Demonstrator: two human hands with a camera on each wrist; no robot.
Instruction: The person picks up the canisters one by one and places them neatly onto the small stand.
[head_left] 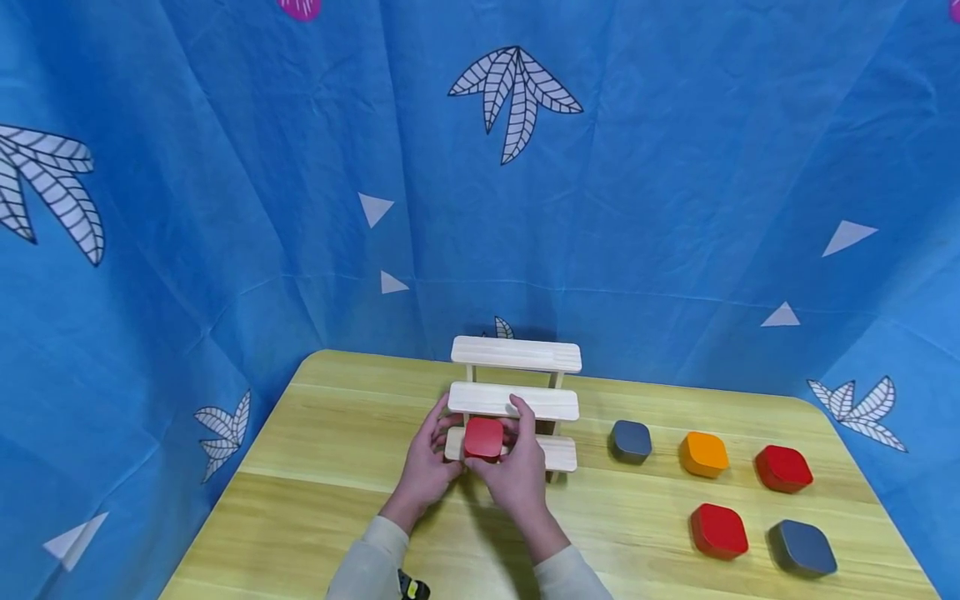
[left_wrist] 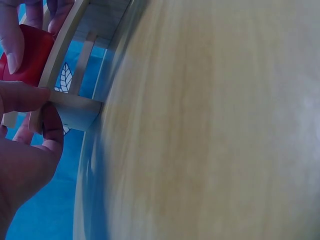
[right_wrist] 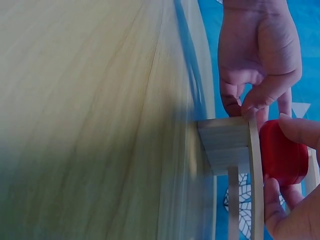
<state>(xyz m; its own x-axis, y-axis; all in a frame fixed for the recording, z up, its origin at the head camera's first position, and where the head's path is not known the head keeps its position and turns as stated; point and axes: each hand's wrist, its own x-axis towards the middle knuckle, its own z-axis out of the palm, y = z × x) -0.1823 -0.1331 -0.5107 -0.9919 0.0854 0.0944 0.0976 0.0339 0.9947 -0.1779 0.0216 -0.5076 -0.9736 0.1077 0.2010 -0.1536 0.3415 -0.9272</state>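
A three-step wooden shelf stand (head_left: pixel 514 402) stands near the back of the table. On the left half of its lowest step sits a red rounded block (head_left: pixel 483 437), gripped by my right hand (head_left: pixel 517 471) from the right side. In the right wrist view, thumb and fingers lie on both sides of the red block (right_wrist: pixel 282 152), its base right at the board. My left hand (head_left: pixel 427 467) pinches the left end of that lowest step between thumb and finger, as the left wrist view shows of this hand (left_wrist: pixel 27 150).
To the right of the stand lie several similar blocks: a dark blue-grey one (head_left: pixel 630 442), an orange one (head_left: pixel 703 454), a red one (head_left: pixel 783 468), a nearer red one (head_left: pixel 718 531) and another blue-grey one (head_left: pixel 802 548). A blue patterned curtain (head_left: pixel 645 208) hangs behind the table (head_left: pixel 300 500).
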